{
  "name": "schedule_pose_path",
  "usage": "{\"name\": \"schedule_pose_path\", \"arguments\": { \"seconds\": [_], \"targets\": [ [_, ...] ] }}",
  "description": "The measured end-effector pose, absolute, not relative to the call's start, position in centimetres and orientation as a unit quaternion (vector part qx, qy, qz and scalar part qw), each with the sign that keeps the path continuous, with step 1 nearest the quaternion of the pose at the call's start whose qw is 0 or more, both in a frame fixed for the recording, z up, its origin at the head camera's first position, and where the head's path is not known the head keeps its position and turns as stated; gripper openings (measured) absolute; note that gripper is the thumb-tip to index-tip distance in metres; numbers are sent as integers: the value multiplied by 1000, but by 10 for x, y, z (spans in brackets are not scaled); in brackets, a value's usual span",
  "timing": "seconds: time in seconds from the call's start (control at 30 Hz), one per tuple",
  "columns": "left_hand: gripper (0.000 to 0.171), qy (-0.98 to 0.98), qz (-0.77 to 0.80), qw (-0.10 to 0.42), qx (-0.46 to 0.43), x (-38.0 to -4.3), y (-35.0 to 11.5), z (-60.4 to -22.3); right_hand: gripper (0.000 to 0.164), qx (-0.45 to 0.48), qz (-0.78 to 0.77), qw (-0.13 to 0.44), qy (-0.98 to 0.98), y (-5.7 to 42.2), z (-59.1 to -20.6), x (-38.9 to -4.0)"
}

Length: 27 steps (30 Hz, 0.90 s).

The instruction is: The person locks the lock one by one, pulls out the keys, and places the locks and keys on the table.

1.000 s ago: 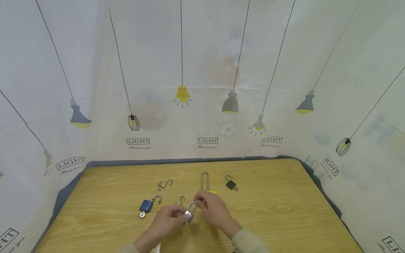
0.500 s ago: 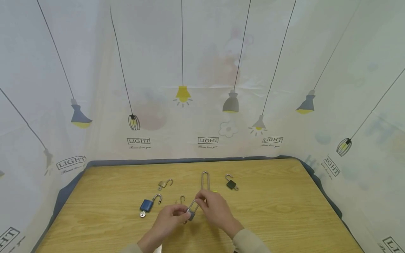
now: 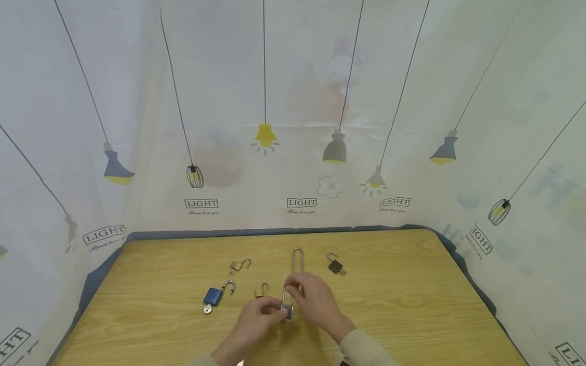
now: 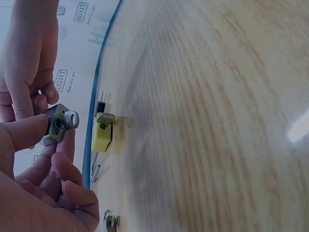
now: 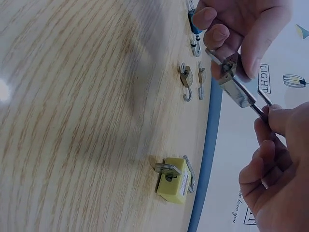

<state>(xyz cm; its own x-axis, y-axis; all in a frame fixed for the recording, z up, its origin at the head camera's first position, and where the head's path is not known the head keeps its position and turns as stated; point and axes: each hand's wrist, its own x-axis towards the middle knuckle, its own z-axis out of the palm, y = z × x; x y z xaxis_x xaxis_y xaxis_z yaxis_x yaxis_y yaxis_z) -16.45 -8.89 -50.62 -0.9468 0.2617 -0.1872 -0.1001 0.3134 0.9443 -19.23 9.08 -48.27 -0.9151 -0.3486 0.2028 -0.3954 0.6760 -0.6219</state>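
Silver padlock (image 3: 287, 309) shifted right, now more upright (small brass-coloured padlock (image 3: 259, 293) more exposed at left); left hand (image 3: 259, 315) pinches the body (image 5: 236, 92), right hand (image 3: 315, 302) the shackle (image 5: 265, 96): alignment apparently under adjustment.

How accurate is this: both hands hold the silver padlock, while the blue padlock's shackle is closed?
Not closed: the head view shows the shackle of the blue padlock open. The left hand and right hand do hold the silver padlock.

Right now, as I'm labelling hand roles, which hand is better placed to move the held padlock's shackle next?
Probably the right hand: it pinches the shackle, while the left hand grips the padlock's body.
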Motion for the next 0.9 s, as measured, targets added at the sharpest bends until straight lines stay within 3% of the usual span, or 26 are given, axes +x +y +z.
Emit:
{"name": "schedule_pose_path", "arguments": {
  "seconds": [0.33, 0.9],
  "targets": [
    [34, 777, 611, 147, 26, -160, -81, -506, 5, 224, 349, 41, -909, 92, -486, -193],
    [30, 777, 611, 148, 18, -161, -79, -506, 12, 201, 389, 6, -899, 93, -487, -189]
  ]
}}
